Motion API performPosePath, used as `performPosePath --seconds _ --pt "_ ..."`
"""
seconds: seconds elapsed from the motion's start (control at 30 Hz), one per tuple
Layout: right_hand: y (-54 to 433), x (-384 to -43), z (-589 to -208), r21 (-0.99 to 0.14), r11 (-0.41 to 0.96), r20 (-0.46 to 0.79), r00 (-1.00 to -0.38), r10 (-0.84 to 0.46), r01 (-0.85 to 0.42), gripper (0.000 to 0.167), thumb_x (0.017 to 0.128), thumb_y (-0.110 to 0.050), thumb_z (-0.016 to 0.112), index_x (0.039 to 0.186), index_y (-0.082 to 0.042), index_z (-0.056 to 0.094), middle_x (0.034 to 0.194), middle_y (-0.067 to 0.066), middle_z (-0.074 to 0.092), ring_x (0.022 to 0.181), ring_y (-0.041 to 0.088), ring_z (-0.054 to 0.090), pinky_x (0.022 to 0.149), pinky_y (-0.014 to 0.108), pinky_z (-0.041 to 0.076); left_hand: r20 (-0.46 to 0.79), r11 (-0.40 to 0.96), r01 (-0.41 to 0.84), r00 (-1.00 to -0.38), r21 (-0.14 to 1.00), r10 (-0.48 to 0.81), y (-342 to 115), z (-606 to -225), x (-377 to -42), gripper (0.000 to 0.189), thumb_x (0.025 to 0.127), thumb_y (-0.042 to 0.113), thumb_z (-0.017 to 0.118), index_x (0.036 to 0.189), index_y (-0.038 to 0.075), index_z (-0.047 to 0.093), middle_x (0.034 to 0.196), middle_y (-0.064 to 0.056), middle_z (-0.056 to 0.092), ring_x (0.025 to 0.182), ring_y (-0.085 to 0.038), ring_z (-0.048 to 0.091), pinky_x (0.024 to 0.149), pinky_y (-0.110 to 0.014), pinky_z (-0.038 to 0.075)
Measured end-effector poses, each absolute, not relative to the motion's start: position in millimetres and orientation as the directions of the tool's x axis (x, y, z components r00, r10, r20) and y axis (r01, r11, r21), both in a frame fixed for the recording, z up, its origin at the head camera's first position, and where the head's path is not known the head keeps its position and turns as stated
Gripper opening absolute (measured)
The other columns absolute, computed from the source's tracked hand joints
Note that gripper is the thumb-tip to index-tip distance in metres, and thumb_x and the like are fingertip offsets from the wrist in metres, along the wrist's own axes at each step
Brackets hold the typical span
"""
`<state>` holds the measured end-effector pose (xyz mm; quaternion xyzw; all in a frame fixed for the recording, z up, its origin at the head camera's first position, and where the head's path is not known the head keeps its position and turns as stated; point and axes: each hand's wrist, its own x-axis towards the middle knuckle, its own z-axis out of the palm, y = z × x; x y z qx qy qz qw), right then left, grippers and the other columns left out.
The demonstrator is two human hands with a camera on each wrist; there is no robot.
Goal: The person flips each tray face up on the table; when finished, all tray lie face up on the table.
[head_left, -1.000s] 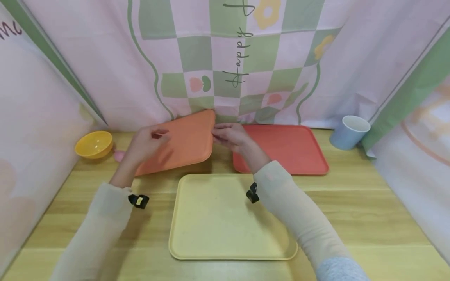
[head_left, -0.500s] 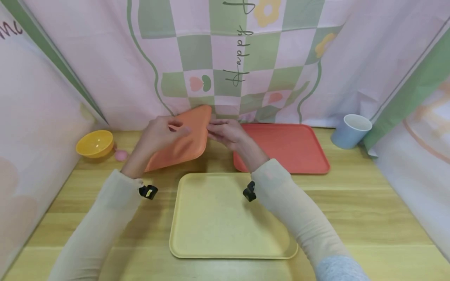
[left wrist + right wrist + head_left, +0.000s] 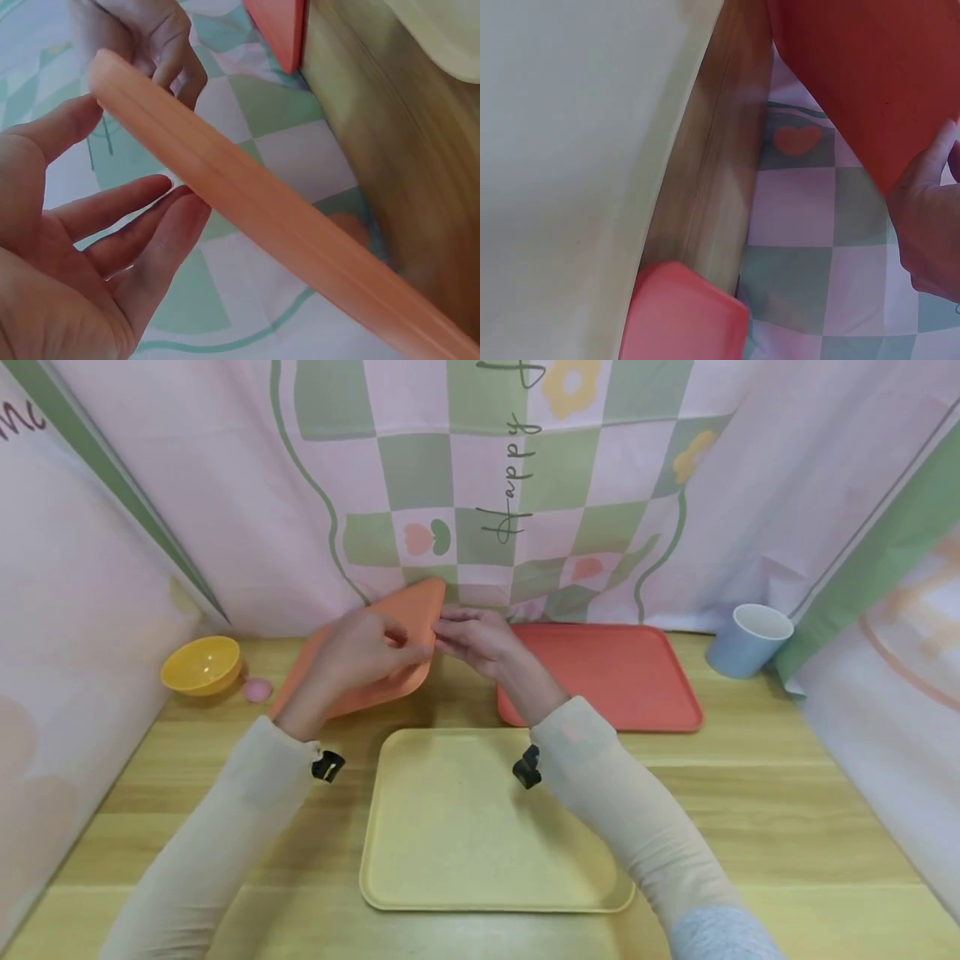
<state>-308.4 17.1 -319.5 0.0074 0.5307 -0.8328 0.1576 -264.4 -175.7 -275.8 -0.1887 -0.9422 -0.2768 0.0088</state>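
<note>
An orange tray [image 3: 416, 603] is tilted up at the back, left of the middle, its right end raised off the table. My right hand [image 3: 483, 642] pinches its right edge; in the right wrist view, the thumb lies against the tray's underside [image 3: 870, 75]. My left hand [image 3: 358, 647] reaches across the upper face, covering part of it. Seen from the left wrist, the left hand's fingers [image 3: 124, 206] are spread, with their tips at the tray's rim [image 3: 225, 180].
A pale yellow tray [image 3: 487, 827] lies in front, and a red tray [image 3: 615, 677] at the back right. At far left are a yellow bowl [image 3: 201, 666] and a small pink rounded object [image 3: 257, 690]. A blue cup [image 3: 738, 647] stands far right, near the curtain [image 3: 555, 468].
My left hand has moved right across the orange tray toward its right edge. The tray's right end has risen and shifted slightly left along with my right hand. The pink object has come into fuller view.
</note>
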Motion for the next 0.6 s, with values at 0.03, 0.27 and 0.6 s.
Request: performPosePath --seconds 0.03,0.27,0.6 --pt "17 -308 -319 -0.882 -0.388 -0.176 -0.95 -0.257 0.268 0.033 0.097 0.012 0.058 0.13 0.015 0.057 0.093 0.011 0.069 0.075 0.017 0.068 0.069 0.023 0.059 0.127 0.78 0.366 -0.927 0.507 0.353 -173 -275 -263 0.043 0.089 0.047 0.072 0.069 0.01 0.063 0.056 0.003 0.045 0.059 -0.015 0.045 0.059 -0.031 0.038" --pt "16 -307 -317 -0.879 -0.395 -0.169 -0.949 -0.266 0.267 0.036 0.098 0.012 0.055 0.134 0.017 0.053 0.09 0.012 0.069 0.075 0.018 0.07 0.068 0.024 0.059 0.104 0.877 0.355 -0.934 0.325 0.341 -155 -267 -256 0.053 0.088 0.05 0.071 0.058 0.014 0.046 0.054 0.005 0.033 0.052 -0.016 0.036 0.051 -0.032 0.028" --pt "17 -306 -314 -0.876 -0.393 -0.189 -0.948 -0.257 0.281 0.036 0.099 0.01 0.057 0.134 0.016 0.053 0.098 0.015 0.069 0.076 0.017 0.071 0.068 0.023 0.059 0.067 0.911 0.352 -0.936 0.213 0.346 -140 -265 -250 0.043 0.087 0.038 0.073 0.058 0.013 0.055 0.053 0.003 0.044 0.056 -0.02 0.049 0.055 -0.034 0.038"
